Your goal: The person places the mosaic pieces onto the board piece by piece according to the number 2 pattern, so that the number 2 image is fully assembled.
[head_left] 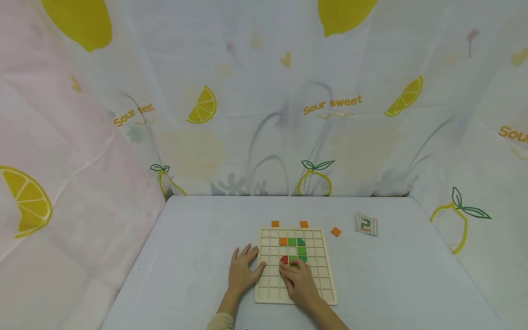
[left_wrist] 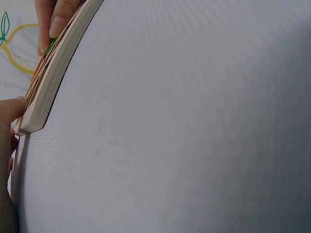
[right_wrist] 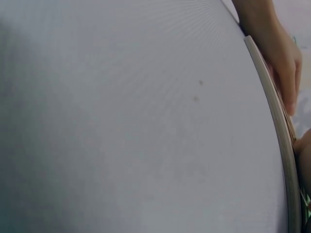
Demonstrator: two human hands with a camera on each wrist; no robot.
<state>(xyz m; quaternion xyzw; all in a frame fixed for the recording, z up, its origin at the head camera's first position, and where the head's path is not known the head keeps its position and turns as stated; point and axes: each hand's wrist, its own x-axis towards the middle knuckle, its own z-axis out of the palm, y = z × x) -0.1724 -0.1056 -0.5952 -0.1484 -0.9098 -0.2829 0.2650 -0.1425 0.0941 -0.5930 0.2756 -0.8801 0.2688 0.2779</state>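
One gridded board (head_left: 263, 293) visibly bears one orange tile (head_left: 283, 241), five green tiles (head_left: 302, 250), one red tile (head_left: 283, 259). Three loose orange tiles (head_left: 304, 224): two by its far edge, one off its far right corner. One pattern card (head_left: 366, 225).

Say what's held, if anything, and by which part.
Left hand: nothing gripped, thumb on left edge of board. Right hand: fingertips at red piece; hold can't be told.
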